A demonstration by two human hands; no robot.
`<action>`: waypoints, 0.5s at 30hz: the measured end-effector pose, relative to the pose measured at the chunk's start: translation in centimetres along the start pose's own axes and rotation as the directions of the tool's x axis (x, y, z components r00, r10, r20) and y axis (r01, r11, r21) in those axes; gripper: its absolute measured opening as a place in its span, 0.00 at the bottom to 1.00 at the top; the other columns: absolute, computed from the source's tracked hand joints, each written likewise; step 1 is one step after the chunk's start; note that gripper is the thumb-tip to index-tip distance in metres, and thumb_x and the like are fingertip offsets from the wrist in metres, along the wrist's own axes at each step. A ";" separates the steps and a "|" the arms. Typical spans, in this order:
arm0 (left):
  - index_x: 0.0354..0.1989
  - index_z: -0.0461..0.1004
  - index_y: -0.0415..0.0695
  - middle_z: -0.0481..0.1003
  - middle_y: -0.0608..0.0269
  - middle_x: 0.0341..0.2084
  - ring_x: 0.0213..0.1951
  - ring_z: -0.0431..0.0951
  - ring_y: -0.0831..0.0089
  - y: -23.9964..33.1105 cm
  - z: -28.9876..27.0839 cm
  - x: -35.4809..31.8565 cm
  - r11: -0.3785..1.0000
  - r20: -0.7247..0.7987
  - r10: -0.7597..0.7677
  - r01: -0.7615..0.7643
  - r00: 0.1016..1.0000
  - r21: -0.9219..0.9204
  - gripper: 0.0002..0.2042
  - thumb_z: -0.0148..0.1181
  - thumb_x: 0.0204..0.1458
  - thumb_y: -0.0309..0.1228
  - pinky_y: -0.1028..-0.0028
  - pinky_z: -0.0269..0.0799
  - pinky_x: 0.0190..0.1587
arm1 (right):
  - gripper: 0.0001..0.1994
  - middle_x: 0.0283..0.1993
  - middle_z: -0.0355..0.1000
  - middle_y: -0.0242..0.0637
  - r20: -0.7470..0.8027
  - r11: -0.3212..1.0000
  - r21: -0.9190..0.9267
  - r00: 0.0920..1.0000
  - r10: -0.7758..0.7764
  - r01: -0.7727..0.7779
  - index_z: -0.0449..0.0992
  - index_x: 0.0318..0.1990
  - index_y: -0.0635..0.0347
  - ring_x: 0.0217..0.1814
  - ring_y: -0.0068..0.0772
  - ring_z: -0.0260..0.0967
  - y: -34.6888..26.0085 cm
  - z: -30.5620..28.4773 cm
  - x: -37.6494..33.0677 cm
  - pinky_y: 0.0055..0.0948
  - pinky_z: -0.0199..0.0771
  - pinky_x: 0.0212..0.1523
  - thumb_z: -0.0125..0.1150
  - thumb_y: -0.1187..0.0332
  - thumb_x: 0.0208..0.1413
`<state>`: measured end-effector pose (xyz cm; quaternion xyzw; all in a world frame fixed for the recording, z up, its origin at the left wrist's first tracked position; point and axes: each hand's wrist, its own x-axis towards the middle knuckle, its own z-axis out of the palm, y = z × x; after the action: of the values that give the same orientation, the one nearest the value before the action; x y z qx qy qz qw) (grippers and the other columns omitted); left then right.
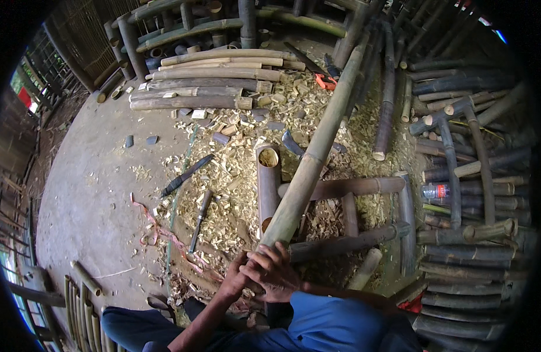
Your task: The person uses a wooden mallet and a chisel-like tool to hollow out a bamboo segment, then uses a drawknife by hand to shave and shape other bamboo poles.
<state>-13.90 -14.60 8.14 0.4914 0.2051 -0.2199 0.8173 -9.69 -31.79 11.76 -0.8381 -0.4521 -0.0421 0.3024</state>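
Note:
A long pale green bamboo pole point(318, 144) slants from my lap up to the far right. My left hand point(237, 277) and my right hand point(273, 272) are both closed around its near end, pressed against each other. The pole passes over a bamboo frame point(352, 188) of joined dark pieces, whose thick upright point(269, 176) has an open hollow top. Left of the frame, a chisel point(200, 220) and a dark-handled knife point(187, 175) lie on the wood shavings point(223, 199). Another curved blade point(291, 144) rests just beyond the upright.
Several cut bamboo lengths point(206, 88) lie side by side at the back, near a saw point(324, 81) with an orange handle. Stacked bamboo point(470, 258) fills the right side, with a plastic bottle point(435, 191) on it. Pink string point(159, 230) trails across the floor at left.

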 end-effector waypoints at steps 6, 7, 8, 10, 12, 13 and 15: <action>0.54 0.70 0.37 0.74 0.54 0.46 0.50 0.74 0.66 2.0 -3.5 -2.4 0.887 -0.301 0.281 -0.127 0.911 0.444 0.24 0.68 0.53 0.37 0.67 0.70 0.54 | 0.50 0.67 0.52 0.47 -0.051 0.978 -0.133 0.986 0.157 -0.162 0.59 0.69 0.46 0.73 0.60 0.46 9.8 -3.8 2.1 0.69 0.44 0.69 0.77 0.62 0.33; 0.52 0.72 0.36 0.75 0.57 0.43 0.46 0.75 0.68 2.1 -4.0 -3.1 0.928 -0.376 0.215 -0.068 0.901 0.367 0.22 0.68 0.54 0.37 0.68 0.71 0.51 | 0.49 0.67 0.51 0.48 -0.096 0.957 -0.213 0.979 0.178 -0.195 0.58 0.69 0.48 0.73 0.61 0.46 12.0 -4.7 2.9 0.69 0.45 0.69 0.77 0.60 0.34; 0.49 0.73 0.36 0.76 0.59 0.40 0.43 0.75 0.70 2.1 -4.3 -3.8 0.959 -0.445 0.140 -0.011 0.884 0.282 0.20 0.67 0.54 0.36 0.70 0.72 0.48 | 0.49 0.67 0.51 0.50 -0.143 0.929 -0.290 0.970 0.197 -0.231 0.58 0.69 0.49 0.73 0.62 0.46 14.4 -5.7 3.9 0.69 0.46 0.68 0.76 0.59 0.35; 0.49 0.74 0.38 0.77 0.62 0.39 0.40 0.76 0.73 1.3 -5.5 -4.6 0.946 -0.439 0.150 0.001 0.886 0.323 0.19 0.66 0.55 0.38 0.71 0.72 0.43 | 0.47 0.69 0.49 0.52 -0.175 0.853 -0.400 0.941 0.288 -0.336 0.57 0.69 0.53 0.73 0.61 0.46 19.1 -8.3 5.7 0.69 0.48 0.66 0.74 0.56 0.39; 0.52 0.74 0.40 0.77 0.61 0.42 0.44 0.76 0.70 0.7 -6.6 -5.5 0.942 -0.467 0.087 0.080 0.880 0.326 0.20 0.65 0.56 0.40 0.68 0.73 0.44 | 0.53 0.70 0.48 0.54 -0.251 0.761 -0.429 0.874 0.416 -0.486 0.54 0.71 0.57 0.73 0.61 0.47 22.5 -8.5 7.7 0.68 0.48 0.66 0.76 0.47 0.38; 0.52 0.74 0.40 0.77 0.61 0.42 0.43 0.77 0.70 0.1 -6.9 -5.8 0.947 -0.461 0.084 0.074 0.883 0.314 0.21 0.65 0.55 0.40 0.69 0.73 0.44 | 0.57 0.70 0.50 0.55 -0.292 0.713 -0.422 0.828 0.478 -0.560 0.52 0.72 0.58 0.71 0.60 0.49 23.6 -8.8 8.5 0.66 0.49 0.66 0.76 0.41 0.36; 0.52 0.74 0.40 0.77 0.61 0.42 0.43 0.77 0.71 -0.4 -6.4 -6.0 0.961 -0.448 0.055 0.074 0.892 0.266 0.20 0.65 0.55 0.40 0.69 0.74 0.43 | 0.69 0.71 0.52 0.58 -0.347 0.603 -0.331 0.688 0.638 -0.726 0.45 0.75 0.60 0.72 0.61 0.51 26.7 -8.9 8.7 0.56 0.51 0.70 0.73 0.28 0.30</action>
<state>-19.78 -8.14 8.38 0.6369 0.3588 -0.1304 0.6698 18.13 -41.17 9.48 -0.9838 -0.0424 -0.1056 0.1385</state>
